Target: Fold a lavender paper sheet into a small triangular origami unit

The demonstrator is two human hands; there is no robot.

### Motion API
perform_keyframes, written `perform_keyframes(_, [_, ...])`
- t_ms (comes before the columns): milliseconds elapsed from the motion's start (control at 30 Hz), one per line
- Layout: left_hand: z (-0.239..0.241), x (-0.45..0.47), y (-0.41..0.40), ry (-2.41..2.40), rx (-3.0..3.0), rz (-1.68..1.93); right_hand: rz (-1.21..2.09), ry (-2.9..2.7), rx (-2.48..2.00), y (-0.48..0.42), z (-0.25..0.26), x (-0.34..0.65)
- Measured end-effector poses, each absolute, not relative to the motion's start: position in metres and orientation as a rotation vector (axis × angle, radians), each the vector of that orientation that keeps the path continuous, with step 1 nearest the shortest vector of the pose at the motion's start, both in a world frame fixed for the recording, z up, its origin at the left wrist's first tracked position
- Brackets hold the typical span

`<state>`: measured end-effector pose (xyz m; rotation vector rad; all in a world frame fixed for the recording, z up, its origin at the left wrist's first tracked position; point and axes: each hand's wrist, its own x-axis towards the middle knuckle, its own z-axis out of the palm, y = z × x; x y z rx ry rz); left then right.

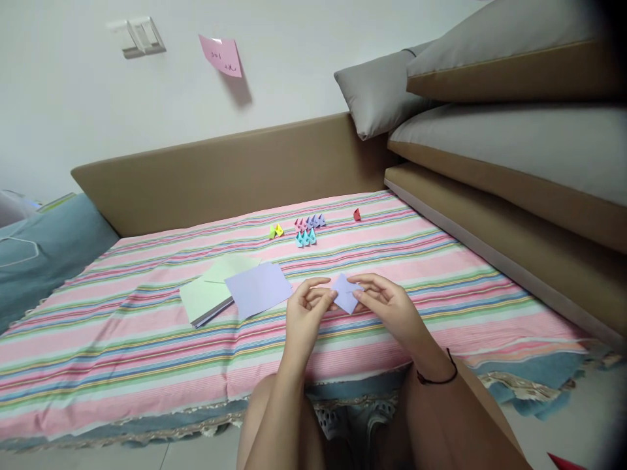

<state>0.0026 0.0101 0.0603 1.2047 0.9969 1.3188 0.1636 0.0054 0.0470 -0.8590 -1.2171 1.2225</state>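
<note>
Both of my hands hold a small folded piece of lilac paper (345, 292) just above the striped sheet (147, 352). My left hand (306, 313) pinches its left edge with fingers curled. My right hand (386, 303) pinches its right edge; a dark cord sits round that wrist. To the left of my hands lies a loose stack of paper sheets (235, 290), a lilac sheet on top of pale green ones.
Several small folded paper pieces lie farther back: yellow-green (275, 230), blue, pink and lilac ones (307, 230), and a red one (357, 214). Brown cushions (514, 215) and grey pillows rise on the right. A brown padded backrest (220, 170) runs behind. A pink note (221, 55) hangs on the wall.
</note>
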Motion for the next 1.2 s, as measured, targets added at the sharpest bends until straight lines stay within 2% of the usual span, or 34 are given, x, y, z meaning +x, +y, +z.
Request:
perform_keyframes(267, [0.059, 0.004, 0.010, 0.974, 1.343, 1.216, 1.122, -1.264, -0.946, 0.009, 0.041, 0.168])
perform_keyframes(633, [0.058, 0.003, 0.009, 0.745, 1.259, 1.003, 1.246, -1.180, -0.864, 0.012, 0.037, 0.169])
perform_keyframes(867, [0.061, -0.006, 0.007, 0.644, 1.271, 0.900, 1.062, -1.290, -0.875, 0.010, 0.042, 0.172])
perform_keyframes(1033, [0.061, -0.005, 0.007, 0.667, 1.287, 0.861, 1.204, -1.208, -0.875, 0.010, 0.041, 0.172])
perform_keyframes(1200, [0.057, 0.002, 0.009, 0.762, 1.325, 0.953, 1.207, -1.183, -0.862, 0.008, 0.043, 0.171])
